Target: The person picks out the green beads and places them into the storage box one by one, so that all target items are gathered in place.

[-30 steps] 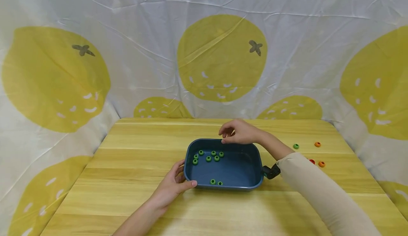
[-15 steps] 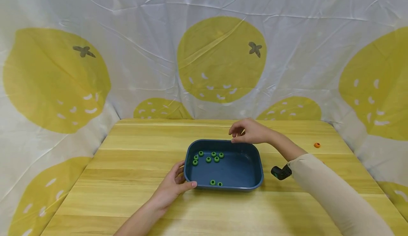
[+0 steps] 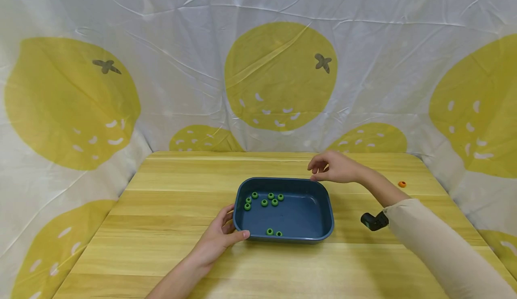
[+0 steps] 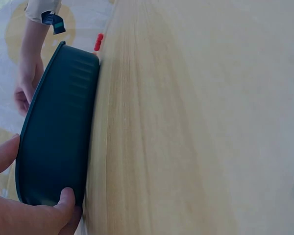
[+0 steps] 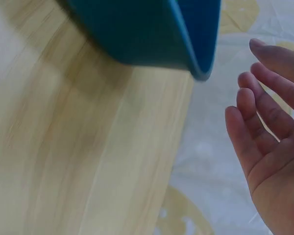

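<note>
A blue rectangular plastic tub (image 3: 299, 220) stands on the table with several green beads (image 3: 264, 203) on its floor, most towards the back left and two along the front wall. My left hand (image 3: 216, 238) grips the tub's left front corner, thumb at the rim and fingers against the outer wall; the left wrist view shows that outer wall (image 4: 63, 112). Beyond the tub's back right corner hovers my right hand (image 3: 337, 166), its fingers loosely bent. In the right wrist view, nothing lies between the fingers of this right hand (image 5: 272, 117).
An orange bead (image 3: 402, 184) lies on the wooden table (image 3: 194, 186) towards the right edge. Small red beads (image 4: 97, 42) appear past the tub in the left wrist view. A patterned white cloth (image 3: 278, 142) hangs behind the table.
My right hand has moved right along the tub's back rim. Its forearm now covers the green, red and one orange bead seen earlier on the table. Left hand and tub stay put.
</note>
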### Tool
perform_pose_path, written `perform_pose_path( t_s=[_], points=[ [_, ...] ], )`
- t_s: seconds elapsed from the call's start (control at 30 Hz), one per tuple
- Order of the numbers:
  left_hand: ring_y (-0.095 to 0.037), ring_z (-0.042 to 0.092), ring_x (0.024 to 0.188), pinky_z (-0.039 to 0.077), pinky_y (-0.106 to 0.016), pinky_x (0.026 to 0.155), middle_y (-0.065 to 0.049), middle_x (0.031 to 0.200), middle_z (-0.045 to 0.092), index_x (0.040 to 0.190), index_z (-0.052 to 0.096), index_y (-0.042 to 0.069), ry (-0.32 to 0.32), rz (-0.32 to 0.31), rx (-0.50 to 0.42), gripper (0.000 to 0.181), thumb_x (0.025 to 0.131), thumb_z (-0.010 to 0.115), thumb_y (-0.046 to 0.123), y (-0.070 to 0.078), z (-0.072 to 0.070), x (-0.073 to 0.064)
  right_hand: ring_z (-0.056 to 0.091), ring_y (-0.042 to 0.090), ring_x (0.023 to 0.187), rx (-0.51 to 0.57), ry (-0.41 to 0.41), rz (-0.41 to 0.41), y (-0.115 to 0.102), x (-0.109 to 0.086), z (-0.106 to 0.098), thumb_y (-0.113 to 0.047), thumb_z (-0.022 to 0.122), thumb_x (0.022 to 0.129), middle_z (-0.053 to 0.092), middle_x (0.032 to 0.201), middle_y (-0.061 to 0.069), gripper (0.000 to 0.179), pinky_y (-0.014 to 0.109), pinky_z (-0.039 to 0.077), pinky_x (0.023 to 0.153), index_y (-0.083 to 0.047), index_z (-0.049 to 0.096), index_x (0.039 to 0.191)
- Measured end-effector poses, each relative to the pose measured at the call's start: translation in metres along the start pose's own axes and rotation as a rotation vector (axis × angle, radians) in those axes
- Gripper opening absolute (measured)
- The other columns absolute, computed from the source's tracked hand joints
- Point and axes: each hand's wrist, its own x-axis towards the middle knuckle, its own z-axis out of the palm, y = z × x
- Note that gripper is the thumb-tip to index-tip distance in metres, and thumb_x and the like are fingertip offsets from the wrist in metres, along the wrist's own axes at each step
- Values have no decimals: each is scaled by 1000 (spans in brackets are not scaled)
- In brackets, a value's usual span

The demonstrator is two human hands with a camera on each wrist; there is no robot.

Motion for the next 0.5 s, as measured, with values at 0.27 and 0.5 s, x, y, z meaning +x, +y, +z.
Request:
perform_pose_path(
  t_s=[0.27, 0.5],
  points=[
    [-39, 45, 140, 42, -50, 107, -22, 155, 41, 158, 35, 9, -3, 4, 1, 85, 88, 82, 5, 0, 0, -1, 66, 16, 83, -29, 36, 35, 19, -21, -6, -14, 78, 94, 67, 95, -3, 20, 37, 57, 82, -5, 74, 112],
    [-39, 46, 139, 43, -49, 107, -22, 155, 42, 159, 35, 9, 1, -3, 6, 86, 88, 83, 5, -1, 0, 1, 65, 17, 84, -71, 82, 103, 42, -41, -10, -9, 76, 95, 67, 95, -2, 18, 39, 57, 81, -1, 73, 111]
  ],
)
